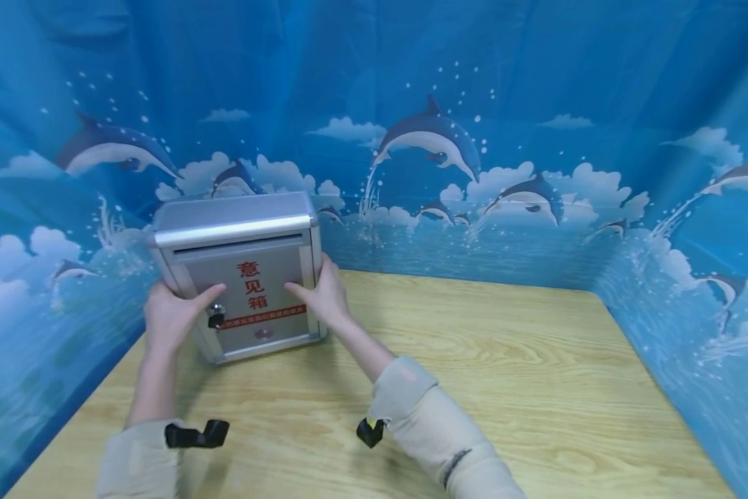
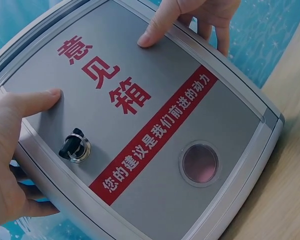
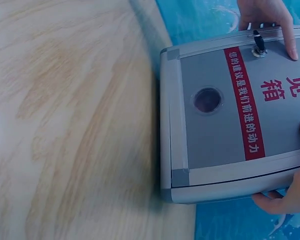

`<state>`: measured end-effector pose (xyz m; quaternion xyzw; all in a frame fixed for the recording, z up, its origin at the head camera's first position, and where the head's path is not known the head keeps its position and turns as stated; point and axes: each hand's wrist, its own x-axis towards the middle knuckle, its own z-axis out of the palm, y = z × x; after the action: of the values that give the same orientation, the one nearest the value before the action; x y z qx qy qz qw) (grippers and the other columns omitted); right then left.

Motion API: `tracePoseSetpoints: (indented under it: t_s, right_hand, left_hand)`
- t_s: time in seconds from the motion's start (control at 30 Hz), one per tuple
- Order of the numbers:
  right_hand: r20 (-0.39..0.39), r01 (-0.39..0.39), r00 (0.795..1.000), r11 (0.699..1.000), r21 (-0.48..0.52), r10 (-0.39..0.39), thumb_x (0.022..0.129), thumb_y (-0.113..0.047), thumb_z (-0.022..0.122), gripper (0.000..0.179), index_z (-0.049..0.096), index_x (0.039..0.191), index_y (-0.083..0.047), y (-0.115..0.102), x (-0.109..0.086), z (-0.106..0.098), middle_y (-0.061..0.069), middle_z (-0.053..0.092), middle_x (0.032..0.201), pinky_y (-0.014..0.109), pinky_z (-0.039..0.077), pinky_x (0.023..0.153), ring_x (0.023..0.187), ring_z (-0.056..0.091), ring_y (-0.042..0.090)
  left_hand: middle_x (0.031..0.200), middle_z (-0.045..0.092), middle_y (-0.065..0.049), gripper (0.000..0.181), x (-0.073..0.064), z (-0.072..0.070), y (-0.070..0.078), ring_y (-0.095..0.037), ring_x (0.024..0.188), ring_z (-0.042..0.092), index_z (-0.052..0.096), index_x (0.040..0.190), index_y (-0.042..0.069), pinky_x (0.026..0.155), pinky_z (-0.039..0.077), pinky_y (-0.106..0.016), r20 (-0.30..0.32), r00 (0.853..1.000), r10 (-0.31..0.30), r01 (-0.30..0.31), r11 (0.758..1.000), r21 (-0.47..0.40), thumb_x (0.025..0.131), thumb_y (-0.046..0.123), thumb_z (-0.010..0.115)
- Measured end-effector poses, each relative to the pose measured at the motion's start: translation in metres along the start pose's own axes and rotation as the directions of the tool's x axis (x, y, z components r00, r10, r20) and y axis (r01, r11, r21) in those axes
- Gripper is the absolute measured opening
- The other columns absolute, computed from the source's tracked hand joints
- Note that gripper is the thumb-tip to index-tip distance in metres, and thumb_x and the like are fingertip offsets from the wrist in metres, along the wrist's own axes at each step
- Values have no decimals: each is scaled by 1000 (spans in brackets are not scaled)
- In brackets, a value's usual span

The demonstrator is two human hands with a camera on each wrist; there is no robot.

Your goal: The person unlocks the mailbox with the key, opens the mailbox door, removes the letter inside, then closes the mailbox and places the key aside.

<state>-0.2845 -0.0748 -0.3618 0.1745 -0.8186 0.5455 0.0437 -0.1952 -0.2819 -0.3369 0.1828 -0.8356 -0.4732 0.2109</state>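
A silver-grey metal suggestion box (image 1: 280, 267) with red Chinese characters stands at the left of the table, slightly tilted. Both hands hold it by its sides. My left hand (image 1: 166, 315) grips the left edge, thumb on the front panel and fingers behind the side. Across from it, my right hand (image 1: 326, 294) grips the right edge the same way. Close to the left thumb, a black-headed key (image 2: 72, 146) sits in the lock. A red strip with white writing and a round window (image 2: 200, 164) lie lower on the panel. Whether the box's base touches the table cannot be told.
The wood-grain table (image 1: 505, 367) extends to the right and toward me. A blue curtain (image 1: 374, 62) printed with dolphins hangs behind the table and along both sides, close behind the box. Black mounts (image 1: 197, 434) are strapped at both wrists.
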Motion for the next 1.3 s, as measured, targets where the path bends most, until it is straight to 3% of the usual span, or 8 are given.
tracePoseSetpoints:
  t_s: [0.2,0.57,0.93,1.3]
  right_hand:
    - [-24,7,1000,1000,-12,-7,79,-33,73,83,27,144,-10,-6,2,-15,11,37,140,39,35,101,126,39,23]
    - [-62,39,997,998,-46,-42,79,-33,73,81,30,142,-7,-8,2,-51,13,40,137,40,37,100,124,41,26]
    - [-124,82,989,996,-38,-87,77,-29,75,79,33,141,-8,4,-2,-85,12,43,134,42,38,98,121,43,25]
    - [-170,69,983,997,-46,-76,79,-29,74,76,34,139,-6,15,-6,-126,14,44,131,44,38,98,120,44,27]
  left_hand:
    - [143,34,-16,89,1,7,10,-36,129,33,25,145,9,104,26,-54,-12,999,45,-46,998,-33,77,44,72]
    - [138,40,-19,86,-2,22,37,-36,124,39,31,140,5,100,32,-54,-6,994,105,-105,994,-30,76,44,72]
    - [129,47,-19,78,0,49,56,-36,117,46,39,133,3,95,37,-54,29,972,231,-228,969,-91,74,37,76]
    - [129,44,-20,83,0,80,79,-35,116,46,39,134,4,95,38,-52,65,970,234,-227,969,-100,70,39,79]
